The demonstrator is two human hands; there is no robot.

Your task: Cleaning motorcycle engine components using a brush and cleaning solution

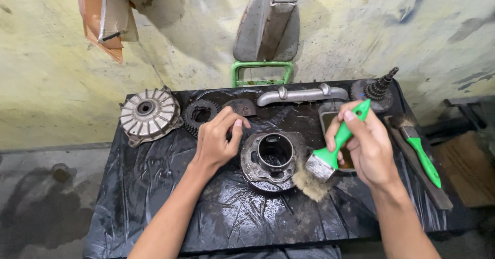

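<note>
Right hand (367, 144) is clamped on a green plastic-handled brush (330, 158), its frayed bristles pressed against the rim of a round, greasy metal hub (271, 162) mid-tabletop. Left hand (219, 140) rests fingers-curled, holding nothing, just beside the hub's left edge. Wrinkly wet black plastic sheet (154, 187) under everything, and a finned aluminium drum (149, 115) sits back left.
</note>
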